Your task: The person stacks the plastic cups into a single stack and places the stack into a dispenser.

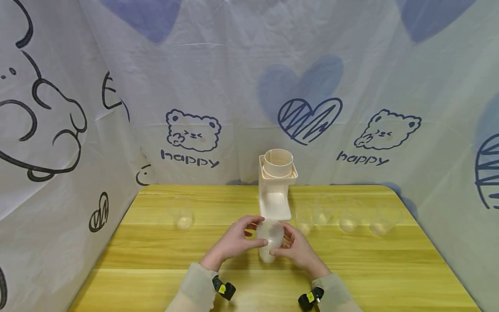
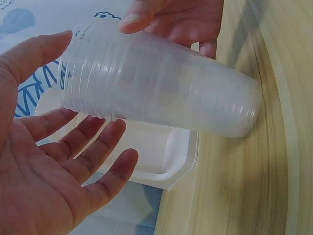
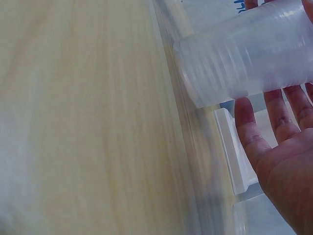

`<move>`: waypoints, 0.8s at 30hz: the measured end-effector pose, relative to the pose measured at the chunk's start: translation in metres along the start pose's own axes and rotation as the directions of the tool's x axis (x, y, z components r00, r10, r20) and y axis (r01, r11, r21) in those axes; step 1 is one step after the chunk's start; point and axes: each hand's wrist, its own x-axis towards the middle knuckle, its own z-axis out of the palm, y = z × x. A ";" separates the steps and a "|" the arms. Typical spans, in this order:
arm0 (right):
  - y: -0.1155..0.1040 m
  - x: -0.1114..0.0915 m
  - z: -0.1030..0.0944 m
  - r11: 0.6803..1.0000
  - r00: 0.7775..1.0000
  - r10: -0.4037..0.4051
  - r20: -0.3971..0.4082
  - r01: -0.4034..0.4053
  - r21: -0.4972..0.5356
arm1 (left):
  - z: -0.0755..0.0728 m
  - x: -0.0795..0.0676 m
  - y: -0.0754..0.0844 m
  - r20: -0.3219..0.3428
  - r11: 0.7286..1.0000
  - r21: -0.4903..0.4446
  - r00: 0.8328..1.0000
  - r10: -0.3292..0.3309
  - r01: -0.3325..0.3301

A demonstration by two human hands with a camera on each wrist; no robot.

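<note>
A nested stack of clear plastic cups [image 1: 269, 237] is held between both hands, in front of the white stand at mid-table. My left hand [image 1: 238, 238] grips the stack at its rim end, thumb on one side and fingertips on the other, as the left wrist view shows around the cups [image 2: 161, 78]. From the opposite side, my right hand [image 1: 299, 250] holds the stack's side with its thumb and fingers. The right wrist view shows its fingertips against the wall of the cups [image 3: 244, 56], whose narrow base end points away from the rims.
Behind the hands stands a white cup holder [image 1: 274, 206] with a round cylinder [image 1: 278, 163] on top. One clear cup [image 1: 183, 216] stands at the left; several clear cups [image 1: 348, 221] stand in a row at the right. A printed cloth [image 1: 241, 86] hangs behind the wooden table [image 1: 156, 260].
</note>
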 end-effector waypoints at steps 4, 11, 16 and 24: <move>0.000 0.000 0.000 1.000 1.000 0.002 -0.007 -0.002 -0.012 | 0.000 -0.001 0.000 0.002 1.000 0.009 1.000 -0.004 0.004; -0.001 -0.001 0.003 1.000 1.000 0.004 -0.017 -0.004 -0.012 | 0.000 -0.003 -0.002 0.006 1.000 0.028 1.000 -0.013 0.013; -0.005 -0.002 0.006 1.000 1.000 -0.006 -0.016 0.006 -0.008 | 0.000 -0.005 -0.003 -0.012 0.999 0.032 1.000 -0.007 0.007; -0.004 -0.004 0.009 0.999 0.999 -0.042 -0.029 0.043 0.016 | -0.001 -0.008 -0.001 -0.038 1.000 -0.010 0.999 -0.023 0.023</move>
